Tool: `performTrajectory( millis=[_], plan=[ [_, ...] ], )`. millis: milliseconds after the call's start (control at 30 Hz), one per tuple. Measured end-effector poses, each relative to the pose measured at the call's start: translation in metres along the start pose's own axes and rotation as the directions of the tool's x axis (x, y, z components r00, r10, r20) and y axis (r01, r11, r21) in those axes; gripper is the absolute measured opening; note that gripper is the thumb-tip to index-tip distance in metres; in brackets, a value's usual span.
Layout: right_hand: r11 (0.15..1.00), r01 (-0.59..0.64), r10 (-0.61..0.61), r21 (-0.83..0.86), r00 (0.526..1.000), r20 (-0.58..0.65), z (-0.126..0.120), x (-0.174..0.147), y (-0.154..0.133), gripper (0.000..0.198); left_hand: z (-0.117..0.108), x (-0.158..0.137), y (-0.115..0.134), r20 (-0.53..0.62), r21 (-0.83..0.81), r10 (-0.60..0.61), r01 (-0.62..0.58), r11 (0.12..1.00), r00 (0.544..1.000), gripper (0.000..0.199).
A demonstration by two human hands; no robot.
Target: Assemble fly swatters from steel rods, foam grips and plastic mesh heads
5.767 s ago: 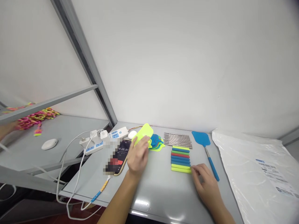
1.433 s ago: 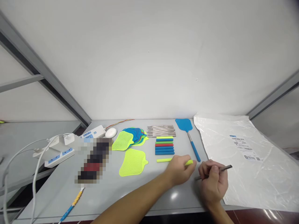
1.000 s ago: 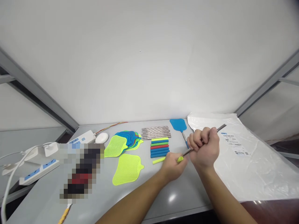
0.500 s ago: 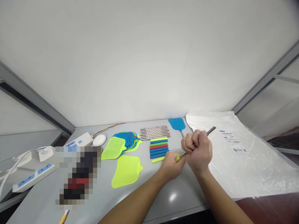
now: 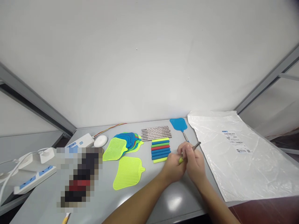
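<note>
My left hand (image 5: pixel 174 168) is closed round a yellow-green grip (image 5: pixel 181 160), most of it hidden in the fist. A metal rod (image 5: pixel 197 145) runs up from it, and my right hand (image 5: pixel 193 161) is wrapped round that rod with its tip showing past the fingers. Beside my left hand lies a row of coloured handle grips (image 5: pixel 160 150) in blue, green, red and yellow. Patterned metal rods (image 5: pixel 156 133) lie side by side behind them. A blue fly swatter (image 5: pixel 178 123) with a metal shaft rests beyond my right hand. One yellow-green swatter head (image 5: pixel 129 172) lies flat at left.
More swatter heads (image 5: pixel 115 148) overlap in a pile at left, near a white round disc (image 5: pixel 100 141). Power strips (image 5: pixel 37 179) with cables and a pixelated item (image 5: pixel 81 177) occupy the left side. A large white plastic bag (image 5: pixel 224 168) covers the table's right.
My right hand has come down and slightly left, closer to my left hand. Less of the rod shows past its fingers. Both hands keep their hold, and the view has shifted slightly.
</note>
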State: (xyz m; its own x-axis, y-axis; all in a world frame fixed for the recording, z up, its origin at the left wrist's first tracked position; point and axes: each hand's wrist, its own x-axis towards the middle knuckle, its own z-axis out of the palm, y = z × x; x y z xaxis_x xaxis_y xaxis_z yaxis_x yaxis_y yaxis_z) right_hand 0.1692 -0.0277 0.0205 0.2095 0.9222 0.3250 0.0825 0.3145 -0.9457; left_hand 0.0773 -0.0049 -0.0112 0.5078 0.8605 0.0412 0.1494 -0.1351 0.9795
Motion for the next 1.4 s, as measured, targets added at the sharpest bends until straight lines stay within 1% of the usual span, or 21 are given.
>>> performTrajectory(
  millis=[67, 133, 200, 267, 300, 333, 367, 400, 467, 533, 633, 700, 767, 867, 967, 1133, 1233, 1333, 1400],
  plan=[
    [0.992, 0.051, -0.051, -0.111, 0.999, 0.007, -0.010, -0.003, 0.000, 0.039, 0.000, 0.000, 0.000, 0.037, 0.031, 0.070, -0.072, 0.997, 0.997, 0.038],
    [0.982, 0.075, -0.065, -0.171, 0.996, 0.064, -0.019, -0.004, -0.004, 0.037, 0.001, 0.000, -0.001, 0.056, 0.044, 0.122, -0.125, 0.991, 0.991, 0.037],
    [0.975, 0.083, -0.055, -0.206, 0.989, 0.136, -0.024, -0.003, -0.011, 0.031, 0.001, -0.001, -0.002, 0.061, 0.031, 0.138, -0.140, 0.990, 0.989, 0.038],
    [0.978, 0.051, -0.021, -0.202, 0.989, 0.150, -0.025, -0.002, -0.019, 0.020, 0.001, -0.002, -0.002, 0.062, 0.005, 0.127, -0.128, 0.992, 0.990, 0.041],
    [0.985, 0.024, -0.002, -0.170, 0.992, 0.128, -0.024, -0.001, -0.023, 0.023, 0.002, -0.003, -0.002, 0.070, -0.005, 0.118, -0.118, 0.993, 0.991, 0.042],
    [0.993, -0.007, 0.018, -0.116, 0.995, 0.099, -0.023, -0.001, -0.027, 0.030, 0.002, -0.005, -0.001, 0.086, -0.009, 0.104, -0.104, 0.995, 0.991, 0.043],
    [0.999, -0.032, 0.035, -0.041, 0.997, 0.070, -0.021, 0.000, -0.030, 0.032, 0.002, -0.006, 0.000, 0.107, -0.008, 0.089, -0.089, 0.996, 0.990, 0.044],
    [0.998, -0.049, 0.046, 0.048, 0.998, 0.050, -0.020, 0.000, -0.032, 0.029, 0.002, -0.008, 0.001, 0.129, -0.003, 0.073, -0.073, 0.997, 0.989, 0.044],
    [0.973, -0.084, 0.074, 0.216, 0.996, 0.055, -0.016, 0.000, -0.035, 0.019, 0.002, -0.010, 0.003, 0.168, 0.017, 0.034, -0.038, 0.999, 0.985, 0.042],
    [0.935, -0.120, 0.106, 0.335, 0.992, 0.062, -0.013, 0.001, -0.036, 0.029, 0.002, -0.011, 0.005, 0.197, 0.045, 0.025, -0.035, 0.998, 0.980, 0.041],
    [0.914, -0.115, 0.118, 0.388, 0.993, 0.016, -0.007, 0.000, -0.037, 0.042, 0.002, -0.010, 0.005, 0.211, 0.070, 0.084, -0.101, 0.992, 0.974, 0.036],
    [0.927, -0.084, 0.092, 0.367, 0.996, -0.002, -0.004, -0.002, -0.038, 0.044, 0.003, -0.009, 0.005, 0.191, 0.065, 0.116, -0.130, 0.989, 0.975, 0.031],
    [0.949, -0.043, 0.044, 0.311, 0.999, 0.003, -0.002, -0.004, -0.038, 0.043, 0.004, -0.009, 0.004, 0.177, 0.056, 0.114, -0.126, 0.991, 0.978, 0.024],
    [0.986, 0.003, -0.014, 0.166, 0.998, 0.066, -0.001, -0.009, -0.035, 0.041, 0.006, -0.010, 0.002, 0.136, 0.075, 0.102, -0.112, 0.991, 0.986, 0.012],
    [0.998, 0.009, -0.018, 0.067, 0.991, 0.135, -0.001, -0.012, -0.031, 0.040, 0.007, -0.010, 0.000, 0.109, 0.105, 0.097, -0.109, 0.989, 0.989, 0.006],
    [0.998, 0.020, -0.024, 0.060, 0.997, 0.076, -0.005, -0.015, -0.026, 0.040, 0.007, -0.010, 0.001, 0.174, 0.096, 0.107, -0.124, 0.988, 0.979, 0.014],
    [0.998, 0.018, -0.024, 0.063, 0.996, 0.083, -0.007, -0.016, -0.022, 0.040, 0.006, -0.010, 0.002, 0.183, 0.109, 0.107, -0.128, 0.986, 0.977, 0.014],
    [0.998, 0.004, -0.009, 0.055, 0.996, 0.090, -0.007, -0.016, -0.018, 0.039, 0.007, -0.010, 0.001, 0.176, 0.109, 0.082, -0.102, 0.989, 0.981, 0.012],
    [0.999, 0.000, -0.004, 0.040, 0.995, 0.101, -0.007, -0.016, -0.014, 0.039, 0.007, -0.009, -0.001, 0.172, 0.085, 0.028, -0.043, 0.995, 0.985, 0.009]
  ],
)
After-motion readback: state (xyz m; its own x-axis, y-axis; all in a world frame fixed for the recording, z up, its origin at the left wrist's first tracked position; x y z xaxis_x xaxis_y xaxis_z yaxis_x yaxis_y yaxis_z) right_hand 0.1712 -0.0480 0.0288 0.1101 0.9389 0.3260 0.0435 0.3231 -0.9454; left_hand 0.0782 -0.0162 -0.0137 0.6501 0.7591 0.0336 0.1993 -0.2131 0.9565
